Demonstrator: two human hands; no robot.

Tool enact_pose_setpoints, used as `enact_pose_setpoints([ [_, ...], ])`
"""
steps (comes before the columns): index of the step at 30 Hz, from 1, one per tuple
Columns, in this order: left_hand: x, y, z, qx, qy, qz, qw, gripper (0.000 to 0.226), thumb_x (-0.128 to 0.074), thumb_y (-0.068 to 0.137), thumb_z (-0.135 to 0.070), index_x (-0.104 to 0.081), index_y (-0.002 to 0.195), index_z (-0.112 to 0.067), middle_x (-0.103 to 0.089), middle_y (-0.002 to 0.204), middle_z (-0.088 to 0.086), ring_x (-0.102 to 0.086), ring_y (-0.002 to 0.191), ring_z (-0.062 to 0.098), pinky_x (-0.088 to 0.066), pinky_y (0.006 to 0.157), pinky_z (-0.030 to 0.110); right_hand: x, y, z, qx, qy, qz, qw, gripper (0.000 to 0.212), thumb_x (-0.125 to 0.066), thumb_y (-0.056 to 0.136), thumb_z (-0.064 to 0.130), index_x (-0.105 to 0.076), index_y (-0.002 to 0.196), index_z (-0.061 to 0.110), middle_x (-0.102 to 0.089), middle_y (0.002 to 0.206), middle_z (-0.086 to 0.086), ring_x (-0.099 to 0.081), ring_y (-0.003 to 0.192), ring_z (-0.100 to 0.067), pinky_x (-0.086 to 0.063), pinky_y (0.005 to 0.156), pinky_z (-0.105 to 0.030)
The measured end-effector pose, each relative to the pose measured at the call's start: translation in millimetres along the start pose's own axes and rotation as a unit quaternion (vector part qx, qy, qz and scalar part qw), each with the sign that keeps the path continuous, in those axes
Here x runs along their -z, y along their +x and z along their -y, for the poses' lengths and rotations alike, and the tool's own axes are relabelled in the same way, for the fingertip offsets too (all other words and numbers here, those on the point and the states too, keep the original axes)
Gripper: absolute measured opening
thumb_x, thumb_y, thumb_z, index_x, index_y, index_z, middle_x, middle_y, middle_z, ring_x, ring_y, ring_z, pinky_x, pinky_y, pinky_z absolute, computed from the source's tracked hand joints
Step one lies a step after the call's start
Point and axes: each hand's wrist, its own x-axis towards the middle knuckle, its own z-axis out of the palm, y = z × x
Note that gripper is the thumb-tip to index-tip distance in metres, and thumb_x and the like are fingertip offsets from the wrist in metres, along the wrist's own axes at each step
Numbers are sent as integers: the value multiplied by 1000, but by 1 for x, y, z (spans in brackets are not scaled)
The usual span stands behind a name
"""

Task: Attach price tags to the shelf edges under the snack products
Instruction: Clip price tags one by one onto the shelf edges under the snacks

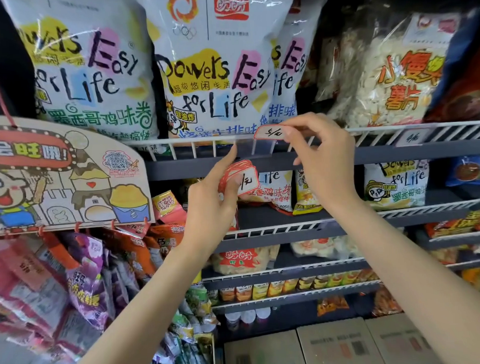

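My right hand (pixel 321 156) pinches a white price tag with a red border (pixel 269 132) against the white wire rail of the top shelf (pixel 193 145), just above a clear tag holder (pixel 262 147). My left hand (pixel 214 194) grips a stack of red-bordered price tags (pixel 240 179) below the shelf edge, its index finger reaching up to the rail. Above the rail stand large white snack bags printed "Powers Easy for Life" (pixel 212 73). A tag (pixel 411 138) sits in a holder on the same rail to the right.
A cardboard cartoon display sign (pixel 59 173) hangs at the left, with packets hooked under it. A clear bag of chips (pixel 388 73) stands at upper right. Lower wire shelves (pixel 285 230) carry more snacks. Cardboard boxes (pixel 339 345) sit at the bottom.
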Motion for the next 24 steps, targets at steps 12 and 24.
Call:
enact_pose_setpoints([
  [12,13,9,12,-29,26,28,999,33,-50,96,-17,-52,127,-28,-52,54,15,-32,39,16,-22,40,14,-14,4,-6,105,-155,57,981,13,-63,88,18,-71,98,17,-64,89,1,-58,77,-14,-51,61,-36],
  [24,14,11,11,-30,29,31,999,35,-51,95,-15,-53,127,-29,-63,63,8,-42,44,25,-34,42,20,-15,-5,0,211,-326,41,921,15,-69,77,0,-70,88,10,-63,83,-3,-60,76,-19,-44,37,-26],
])
